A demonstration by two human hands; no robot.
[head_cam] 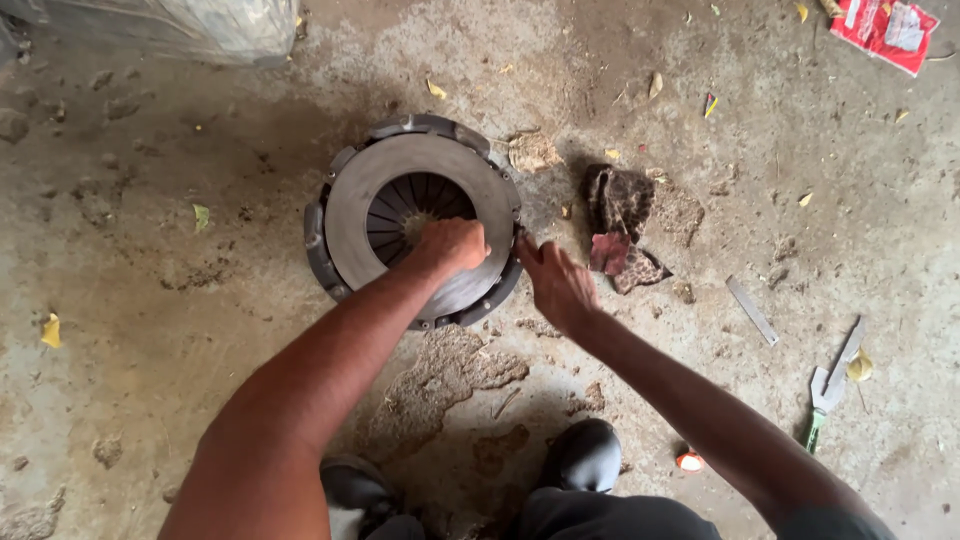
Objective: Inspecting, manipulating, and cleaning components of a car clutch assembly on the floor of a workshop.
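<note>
Nearest to me, at the bottom edge, I see two dark shoes [585, 455] planted on the dusty concrete floor [150, 300], with a small orange scrap [689, 461] just at 3 o'clock of the right shoe. Both bare forearms reach up from there toward the middle of the view. My left hand [452, 245] is closed into a fist and rests on the flat grey face of the round metal clutch cover [412, 220], at about 5 o'clock of its open centre; its fingers are curled under, and I cannot tell whether they grip anything beneath them. My right hand [555, 282] sits just at 3 o'clock of that, with its fingers [528, 250] loosely bent and partly spread, their tips touching the cover's outer rim at roughly 4 o'clock, holding nothing that I can make out. The clutch cover lies flat on the floor near the middle of the view, its radial spring fingers showing dark inside the centre hole. At 3 o'clock of it, just beside, lies a crumpled brown and red rag [620, 225]. Farther out toward 4 o'clock lie a flat metal strip [752, 311] and a green-handled tool [826, 392], well apart from the hands. Farthest away, at 1 o'clock, lies a red and white packet [886, 30], and at 11 o'clock a clear plastic sheet [200, 25].
</note>
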